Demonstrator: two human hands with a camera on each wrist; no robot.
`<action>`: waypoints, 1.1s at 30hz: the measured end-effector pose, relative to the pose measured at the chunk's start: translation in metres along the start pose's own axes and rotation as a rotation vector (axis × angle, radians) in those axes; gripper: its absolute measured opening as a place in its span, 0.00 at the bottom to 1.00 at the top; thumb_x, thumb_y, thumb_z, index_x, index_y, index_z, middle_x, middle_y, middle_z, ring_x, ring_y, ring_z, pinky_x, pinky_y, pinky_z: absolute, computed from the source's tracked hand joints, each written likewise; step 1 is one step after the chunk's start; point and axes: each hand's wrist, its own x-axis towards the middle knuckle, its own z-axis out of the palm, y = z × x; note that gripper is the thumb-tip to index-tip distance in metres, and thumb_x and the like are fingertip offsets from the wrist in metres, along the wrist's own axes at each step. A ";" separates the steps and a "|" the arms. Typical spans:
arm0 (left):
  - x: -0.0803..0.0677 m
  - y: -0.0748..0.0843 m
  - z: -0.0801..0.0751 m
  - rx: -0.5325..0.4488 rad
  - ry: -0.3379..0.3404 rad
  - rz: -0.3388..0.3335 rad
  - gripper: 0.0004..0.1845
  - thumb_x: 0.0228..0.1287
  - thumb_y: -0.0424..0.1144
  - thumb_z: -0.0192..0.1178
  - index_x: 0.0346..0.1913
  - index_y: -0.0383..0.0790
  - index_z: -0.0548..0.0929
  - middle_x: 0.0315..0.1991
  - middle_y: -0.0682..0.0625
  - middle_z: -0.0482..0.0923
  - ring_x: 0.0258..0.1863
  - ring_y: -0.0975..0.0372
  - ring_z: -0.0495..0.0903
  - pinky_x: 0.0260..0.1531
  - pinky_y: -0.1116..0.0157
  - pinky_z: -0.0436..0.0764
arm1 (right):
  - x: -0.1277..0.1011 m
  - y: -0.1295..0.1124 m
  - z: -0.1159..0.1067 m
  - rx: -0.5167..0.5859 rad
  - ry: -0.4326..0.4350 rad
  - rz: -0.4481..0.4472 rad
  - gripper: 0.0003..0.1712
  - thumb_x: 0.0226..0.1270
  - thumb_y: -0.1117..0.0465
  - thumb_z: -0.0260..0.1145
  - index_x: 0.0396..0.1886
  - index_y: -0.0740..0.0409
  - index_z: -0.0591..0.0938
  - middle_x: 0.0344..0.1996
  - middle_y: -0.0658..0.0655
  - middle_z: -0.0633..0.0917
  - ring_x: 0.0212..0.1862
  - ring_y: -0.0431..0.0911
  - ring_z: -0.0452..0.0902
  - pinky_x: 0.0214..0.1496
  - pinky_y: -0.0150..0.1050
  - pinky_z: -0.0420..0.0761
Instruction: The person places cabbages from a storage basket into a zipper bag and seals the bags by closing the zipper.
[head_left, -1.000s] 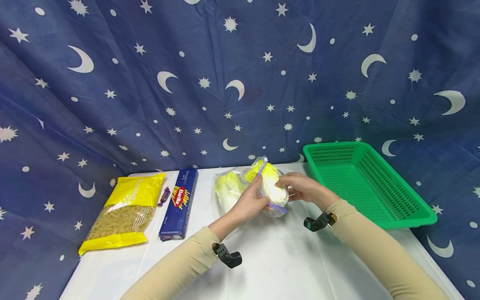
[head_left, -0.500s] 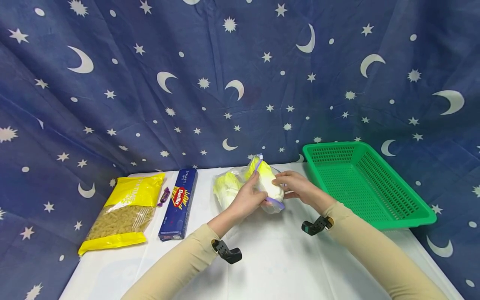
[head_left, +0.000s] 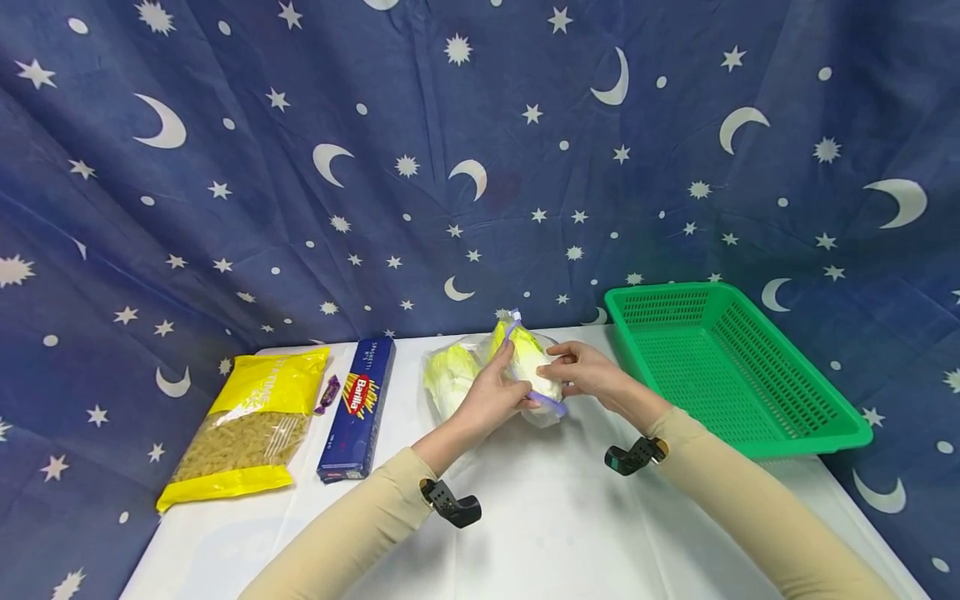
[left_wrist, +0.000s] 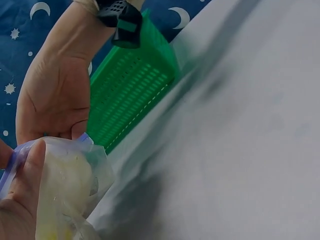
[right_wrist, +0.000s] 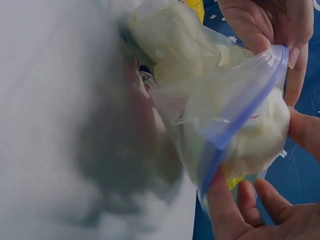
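A clear zip bag [head_left: 534, 367] with a blue seal strip holds a pale yellow-white cabbage piece. Both hands hold it just above the white table [head_left: 555, 517], near the back middle. My left hand [head_left: 495, 393] grips its left side, thumb on the plastic. My right hand [head_left: 583, 372] pinches the right side by the seal. In the right wrist view the bag [right_wrist: 225, 125] fills the frame, with the right hand's fingers [right_wrist: 235, 210] below it and the left hand [right_wrist: 270, 25] above. The left wrist view shows the bag [left_wrist: 70, 185] and the right hand [left_wrist: 55, 95].
More bagged cabbage [head_left: 448, 377] lies just left of the hands. A green plastic basket [head_left: 817, 417] stands at the right. At the left lie a blue spaghetti box [head_left: 360, 408], a small purple sweet [head_left: 330, 390] and a yellow pasta bag [head_left: 247, 425]. A starry blue cloth hangs behind.
Both hands have carried the bag slightly to the left and toward the back of the table. The grip is unchanged.
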 end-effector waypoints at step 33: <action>-0.006 0.006 -0.016 0.002 -0.012 0.033 0.46 0.66 0.27 0.56 0.83 0.42 0.46 0.24 0.46 0.81 0.29 0.63 0.85 0.43 0.67 0.86 | -0.004 0.034 0.011 0.244 0.113 -0.060 0.32 0.71 0.69 0.61 0.72 0.75 0.67 0.63 0.72 0.74 0.35 0.43 0.81 0.39 0.34 0.87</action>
